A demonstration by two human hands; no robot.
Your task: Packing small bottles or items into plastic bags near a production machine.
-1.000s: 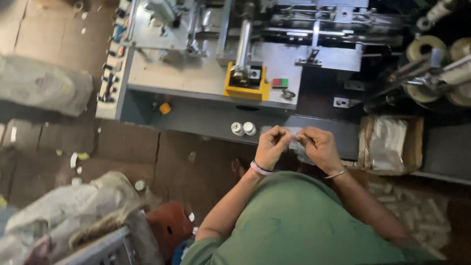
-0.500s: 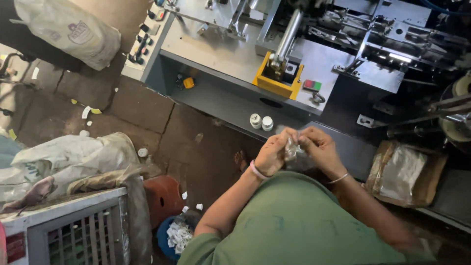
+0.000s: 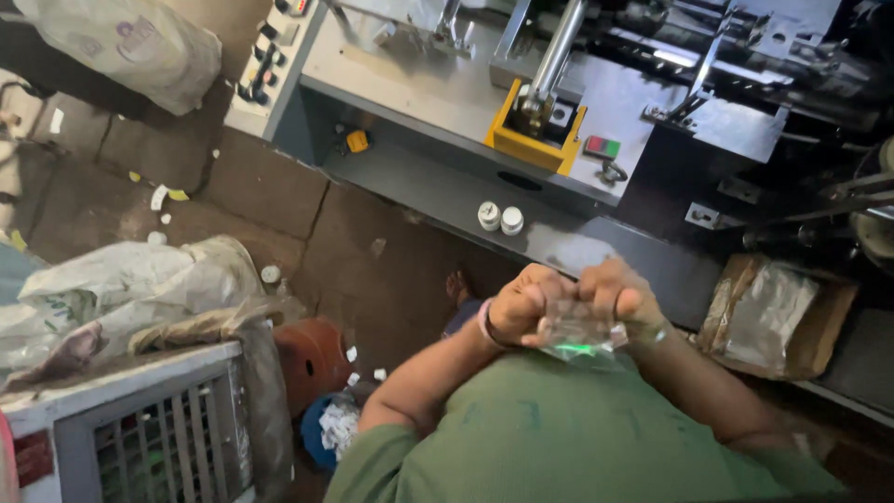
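Two hands meet at five o'clock of the head view: left hand (image 3: 520, 305) and right hand (image 3: 622, 296), both closed on a clear plastic packet (image 3: 577, 333) held against the green shirt (image 3: 559, 438). Thin, slippery film could slip free toward the floor (image 3: 372, 270).

This was a small factory or packaging workshop. A grey metal machine (image 3: 596, 102) with steel rollers, a yellow bracket (image 3: 535, 140) and a panel of buttons (image 3: 265, 56) filled the upper frame. Stuffed sacks (image 3: 130, 289) sat at the left on a worn, littered stone floor (image 3: 279, 205), and a cardboard box of plastic film (image 3: 773, 312) stood at the right.
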